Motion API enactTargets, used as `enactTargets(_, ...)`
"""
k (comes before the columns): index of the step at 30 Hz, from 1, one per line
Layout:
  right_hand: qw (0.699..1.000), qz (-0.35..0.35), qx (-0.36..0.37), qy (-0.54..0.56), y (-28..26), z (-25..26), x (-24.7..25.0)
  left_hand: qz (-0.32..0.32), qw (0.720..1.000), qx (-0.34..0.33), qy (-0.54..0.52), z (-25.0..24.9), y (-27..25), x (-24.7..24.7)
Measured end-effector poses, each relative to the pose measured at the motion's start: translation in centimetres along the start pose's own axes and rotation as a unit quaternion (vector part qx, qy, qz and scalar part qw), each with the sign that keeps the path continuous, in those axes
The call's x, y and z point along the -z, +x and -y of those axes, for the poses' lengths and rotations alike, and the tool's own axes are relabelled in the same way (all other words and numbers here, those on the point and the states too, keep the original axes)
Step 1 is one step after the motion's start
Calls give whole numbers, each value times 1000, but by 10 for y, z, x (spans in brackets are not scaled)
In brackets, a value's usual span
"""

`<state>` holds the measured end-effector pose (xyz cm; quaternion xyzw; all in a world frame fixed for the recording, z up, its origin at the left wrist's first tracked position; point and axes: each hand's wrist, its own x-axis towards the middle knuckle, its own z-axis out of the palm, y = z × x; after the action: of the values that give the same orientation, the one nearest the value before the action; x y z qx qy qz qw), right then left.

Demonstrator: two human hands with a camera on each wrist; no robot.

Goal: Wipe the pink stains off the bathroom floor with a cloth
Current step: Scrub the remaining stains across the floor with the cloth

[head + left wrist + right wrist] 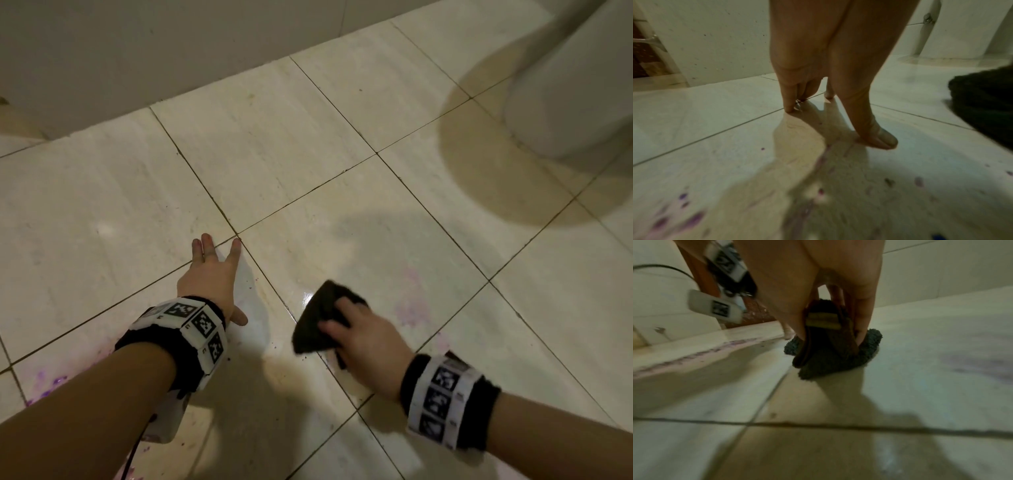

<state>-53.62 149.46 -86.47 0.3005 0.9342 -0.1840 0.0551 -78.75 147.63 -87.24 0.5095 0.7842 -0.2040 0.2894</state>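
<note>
Both forearms reach over the tiled floor (308, 137), where the right hand (366, 339) curls its fingers (863, 318) around a dark cloth (318, 325) pressed on the wet tile beside a pale pink stain (411, 305), while the left hand (212, 277) rests spread flat, holding nothing.

The left hand (212, 274) is spread out flat, with straight fingers (787, 104) pushing down at the tips. The right hand (363, 337) is curled, its fingers (861, 321) and thumb squeezing tight.
</note>
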Motion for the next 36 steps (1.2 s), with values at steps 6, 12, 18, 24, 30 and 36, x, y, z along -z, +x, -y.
enactTargets(6, 976, -150, -131, 89, 12, -49, 41, 0, 1000, -10, -6, 5, -4, -2)
enactTargets(12, 920, -91, -379, -31, 31, -140, 63, -3, 1000, -6, -1, 3, -2, -2)
enactTargets(18, 975, -90, -201, 16, 5, -57, 26, -4, 1000, 3, 11, 0, 0, -1)
enactTargets(24, 992, 49, -67, 91, -20, 8, 2, -1, 1000, -1, 7, 2, -1, -1)
enactTargets(30, 973, -51, -215, 62, 11, -47, 52, -10, 1000, -9, 3, 4, -2, -2)
enactTargets(36, 902, -32, -426, -62, 12, -154, 85, -11, 1000, -7, 9, 4, -1, -3)
